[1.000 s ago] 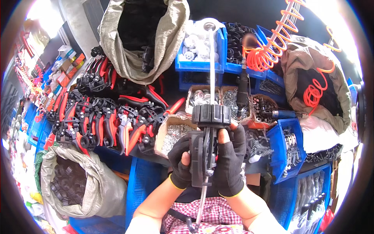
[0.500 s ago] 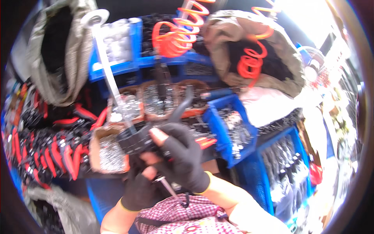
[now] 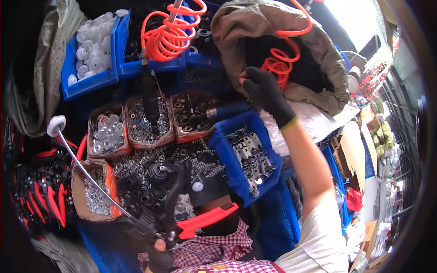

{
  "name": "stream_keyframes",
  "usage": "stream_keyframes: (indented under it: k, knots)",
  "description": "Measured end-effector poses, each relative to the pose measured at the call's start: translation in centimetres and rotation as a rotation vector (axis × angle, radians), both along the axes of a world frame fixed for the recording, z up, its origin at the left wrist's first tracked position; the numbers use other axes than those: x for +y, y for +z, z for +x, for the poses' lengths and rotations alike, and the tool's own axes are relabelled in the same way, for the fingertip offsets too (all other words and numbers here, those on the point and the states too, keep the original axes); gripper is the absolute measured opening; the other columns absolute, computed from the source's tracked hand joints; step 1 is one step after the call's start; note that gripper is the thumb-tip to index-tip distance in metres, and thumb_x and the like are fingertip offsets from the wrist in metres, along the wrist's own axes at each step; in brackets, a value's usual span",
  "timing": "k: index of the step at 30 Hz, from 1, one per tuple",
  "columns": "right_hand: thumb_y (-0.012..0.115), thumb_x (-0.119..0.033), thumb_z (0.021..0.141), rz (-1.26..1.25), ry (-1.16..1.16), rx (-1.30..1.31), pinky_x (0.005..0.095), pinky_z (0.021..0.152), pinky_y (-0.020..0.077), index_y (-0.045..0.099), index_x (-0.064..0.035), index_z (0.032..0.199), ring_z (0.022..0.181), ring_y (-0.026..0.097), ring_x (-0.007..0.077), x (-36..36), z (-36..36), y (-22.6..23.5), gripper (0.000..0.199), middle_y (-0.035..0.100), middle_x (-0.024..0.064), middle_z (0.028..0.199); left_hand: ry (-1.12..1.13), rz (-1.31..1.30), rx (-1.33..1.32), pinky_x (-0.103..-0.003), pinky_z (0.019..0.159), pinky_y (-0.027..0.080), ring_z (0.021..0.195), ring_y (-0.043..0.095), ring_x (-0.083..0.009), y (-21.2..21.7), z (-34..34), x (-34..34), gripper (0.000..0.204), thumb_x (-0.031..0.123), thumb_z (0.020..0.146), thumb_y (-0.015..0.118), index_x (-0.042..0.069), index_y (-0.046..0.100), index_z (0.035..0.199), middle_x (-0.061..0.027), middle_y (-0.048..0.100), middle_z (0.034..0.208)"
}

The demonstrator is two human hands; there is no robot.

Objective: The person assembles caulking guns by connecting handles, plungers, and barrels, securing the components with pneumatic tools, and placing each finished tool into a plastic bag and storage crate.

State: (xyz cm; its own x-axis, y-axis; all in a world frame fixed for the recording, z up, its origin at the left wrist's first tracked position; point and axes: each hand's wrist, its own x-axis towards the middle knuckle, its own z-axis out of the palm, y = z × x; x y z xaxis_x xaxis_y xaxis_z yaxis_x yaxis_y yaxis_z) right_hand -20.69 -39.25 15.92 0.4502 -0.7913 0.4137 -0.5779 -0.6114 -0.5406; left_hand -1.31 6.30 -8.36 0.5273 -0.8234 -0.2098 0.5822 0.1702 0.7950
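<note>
At the lower middle, my gloved left hand is closed around the black body of a caulking gun. Its bright metal rod slants up to the left and ends in a white plunger disc. A red trigger handle sticks out to the right of the body, and the rod's hooked end lies in front of the checked apron. My right hand, in a black fingerless glove, is raised to the rim of a large brown sack. Its fingers are curled together; whatever they hold, if anything, is hidden.
Cardboard boxes of washers, nuts and small pins stand ahead. Loose springs lie among them. A blue bin holds metal parts. A black driver hangs from a coiled orange hose. Red-handled parts pile up left.
My right hand has left the caulking gun and reached up and right to the sack. The gun is lower and more tilted in my left hand, its red trigger now showing. The whole view has shifted.
</note>
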Motion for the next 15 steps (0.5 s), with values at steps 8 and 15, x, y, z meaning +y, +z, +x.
stream_keyframes:
  k: [8,15]
  knots:
    - [0.056,-0.038,0.09,0.155,0.178,0.993,0.0444,0.086,0.0505,0.067,-0.0067,0.105,0.105,0.065,0.0362,-11.2,1.0,-8.8,0.036,0.067,0.0243,0.105,-0.117,0.142,-0.215,-0.034,0.088,0.049,0.101,0.06,-0.0187,4.1,-3.3,0.3,0.035,0.02,0.093,0.059,0.001,0.056,0.122,-0.0073,0.062,0.113]
    - [0.053,-0.039,0.091,0.11,0.218,0.783,0.0459,0.087,0.0494,0.066,-0.0054,0.108,0.106,0.063,0.0383,-9.7,-0.5,-7.7,0.04,0.065,0.0244,0.109,-0.075,0.178,-0.239,-0.031,0.086,0.048,0.097,0.06,-0.0148,7.2,-2.5,-1.7,0.033,0.018,0.094,0.054,-0.001,0.058,0.122,-0.0055,0.064,0.11]
